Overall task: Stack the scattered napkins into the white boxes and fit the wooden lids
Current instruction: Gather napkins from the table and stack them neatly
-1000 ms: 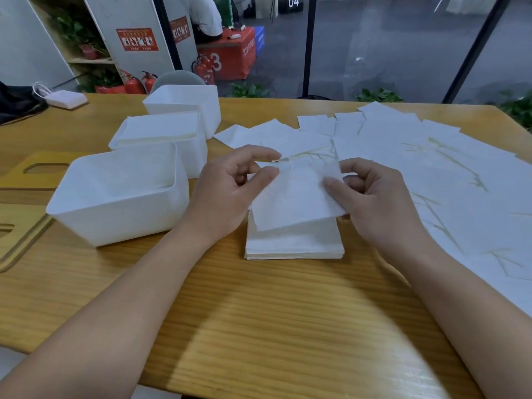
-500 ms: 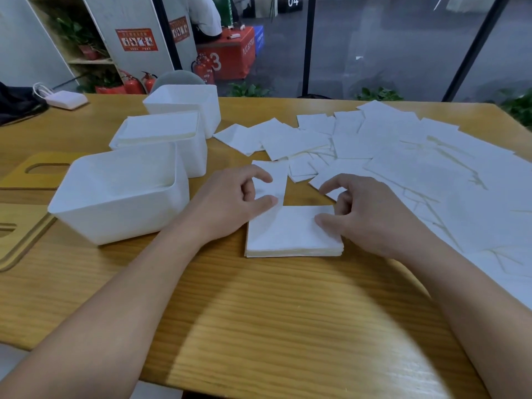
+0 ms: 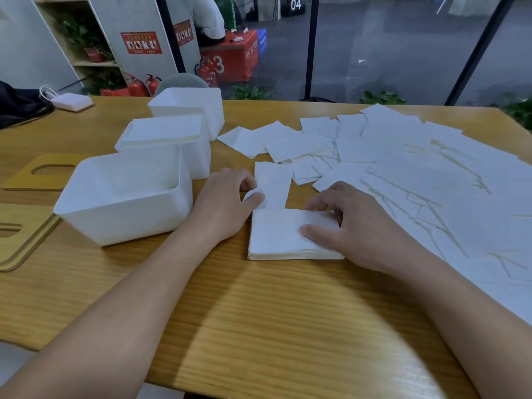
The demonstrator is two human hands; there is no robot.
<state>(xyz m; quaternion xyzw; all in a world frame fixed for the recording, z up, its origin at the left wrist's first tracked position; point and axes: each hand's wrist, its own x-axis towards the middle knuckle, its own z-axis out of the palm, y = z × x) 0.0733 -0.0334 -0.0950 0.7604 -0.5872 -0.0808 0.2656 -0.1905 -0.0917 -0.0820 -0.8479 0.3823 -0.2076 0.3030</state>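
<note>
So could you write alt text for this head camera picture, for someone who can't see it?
A person's right hand rests on a small stack of napkins on a wooden table, while the left hand pinches a single napkin behind it. Three white boxes stand left; loose napkins lie scattered right.

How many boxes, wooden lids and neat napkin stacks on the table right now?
White boxes: 3, nearest, middle, far
Wooden lids: 2, one behind another
Neat napkin stacks outside boxes: 1
Total: 6
</note>
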